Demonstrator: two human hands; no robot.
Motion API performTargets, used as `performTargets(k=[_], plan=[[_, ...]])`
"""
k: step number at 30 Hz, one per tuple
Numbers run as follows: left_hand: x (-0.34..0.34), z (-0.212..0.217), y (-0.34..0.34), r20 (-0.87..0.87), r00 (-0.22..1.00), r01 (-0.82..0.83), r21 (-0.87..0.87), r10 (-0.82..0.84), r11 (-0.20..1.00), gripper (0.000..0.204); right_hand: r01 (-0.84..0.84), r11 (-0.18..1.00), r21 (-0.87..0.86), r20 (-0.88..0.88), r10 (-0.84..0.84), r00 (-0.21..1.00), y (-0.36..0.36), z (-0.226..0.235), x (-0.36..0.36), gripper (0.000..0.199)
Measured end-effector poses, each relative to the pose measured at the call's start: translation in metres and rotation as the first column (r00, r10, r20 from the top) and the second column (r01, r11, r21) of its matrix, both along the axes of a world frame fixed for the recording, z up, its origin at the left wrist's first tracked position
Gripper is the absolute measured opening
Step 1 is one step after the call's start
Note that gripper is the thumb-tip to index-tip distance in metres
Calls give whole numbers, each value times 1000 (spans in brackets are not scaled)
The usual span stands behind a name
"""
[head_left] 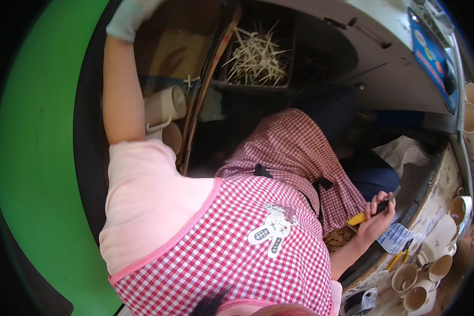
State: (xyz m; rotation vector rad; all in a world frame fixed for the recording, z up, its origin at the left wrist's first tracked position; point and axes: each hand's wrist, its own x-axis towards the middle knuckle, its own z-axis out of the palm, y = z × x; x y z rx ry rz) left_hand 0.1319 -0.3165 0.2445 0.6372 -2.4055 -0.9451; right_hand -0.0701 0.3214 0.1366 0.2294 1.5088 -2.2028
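Observation:
My left hand (129,20), in a pale glove, stretches out to the upper left corner. Its fingers are blurred and partly cut off by the picture's edge, so I cannot see whether it holds anything. Below it, beside my left forearm, lie a cream mug (166,104) on its side and a second mug (172,138), partly hidden. My right hand (376,217) is at the right, by my lap, its fingers closed round a knife (358,218) with a yellow and black handle. A thin metal tip sticks out past the fingers.
A box of thin pale strips (258,58) stands ahead, past a long wooden strip (210,73). Several cream mugs (405,277) crowd the worn bench (440,179) at the right, with yellow-handled pliers or scissors (398,259) and a paper slip (396,238). A clear plastic bag (403,151) lies behind.

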Motion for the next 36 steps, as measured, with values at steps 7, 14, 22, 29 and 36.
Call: performTargets(k=[7,14,22,29,36], plan=[[170,-136,59,947,316,-132,-17,58,991,51,-10,1000,15,36,9,999,12,-5,53,30],[240,-170,143,987,-50,-188,-159,152,969,66,-228,971,72,319,194,927,-35,-20,148,39],[301,-186,185,808,-50,-543,-516,588,663,40,-413,910,-9,221,405,887,-38,-26,114,37],[214,12,231,722,657,-172,-139,219,975,44,-535,842,66,99,528,843,-82,-5,69,26],[-7,-49,327,-365,916,319,411,-166,854,51,-154,903,-400,43,186,982,-89,-24,9,40]])
